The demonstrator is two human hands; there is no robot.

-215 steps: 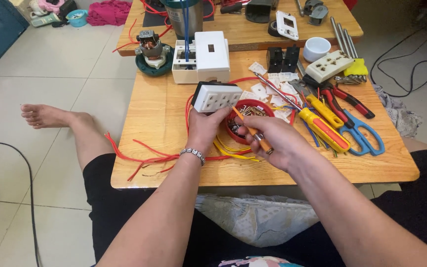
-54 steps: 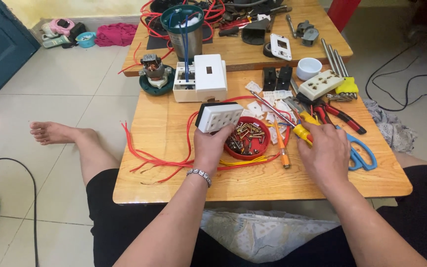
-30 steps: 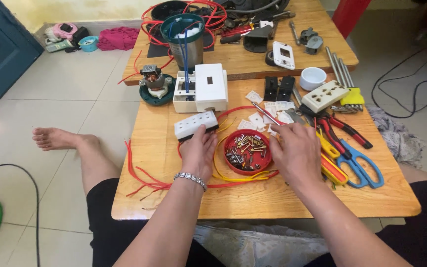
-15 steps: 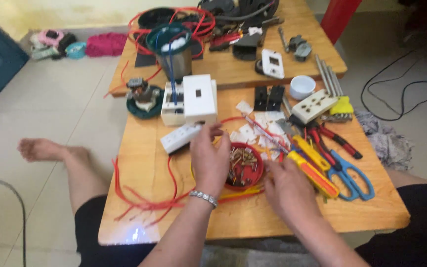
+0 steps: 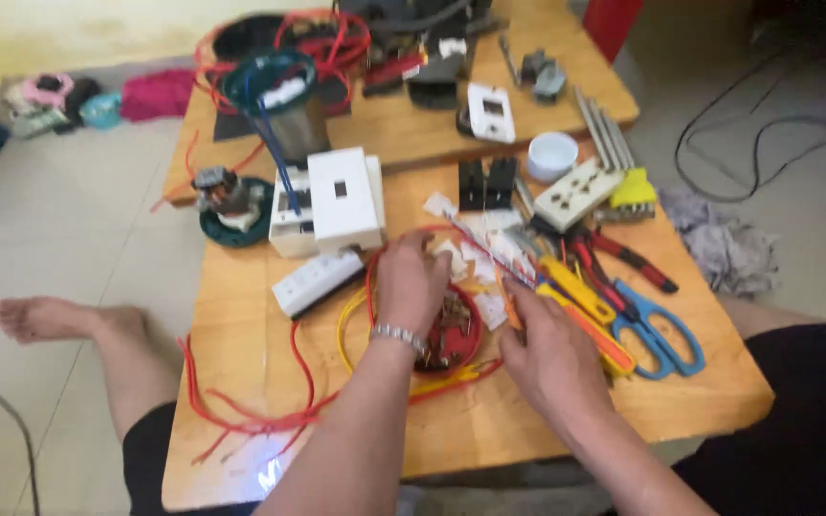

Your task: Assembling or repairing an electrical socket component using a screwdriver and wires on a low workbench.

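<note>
Carefully now — your left hand [image 5: 413, 282] hovers over the red dish of small parts [image 5: 451, 330], which sits near the middle of the counter [image 5: 241, 363], fingers curled down toward it; whether they pinch anything you cannot tell from this blurred view. Your right hand [image 5: 547, 349] is closed around an orange-handled screwdriver [image 5: 507, 304] just beside the dish. Pick one piece at a time, I'd judge, and keep the screwdriver tip clear of the dish rim so nothing spills. Counting outward: one dish, one white socket strip [image 5: 317, 280] to its left, one white box [image 5: 336, 201] behind it, one blue-handled pair of scissors [image 5: 662, 330], one white cup [image 5: 553, 155] — and loose red wires [image 5: 241, 411] trailing toward the edge.
</note>
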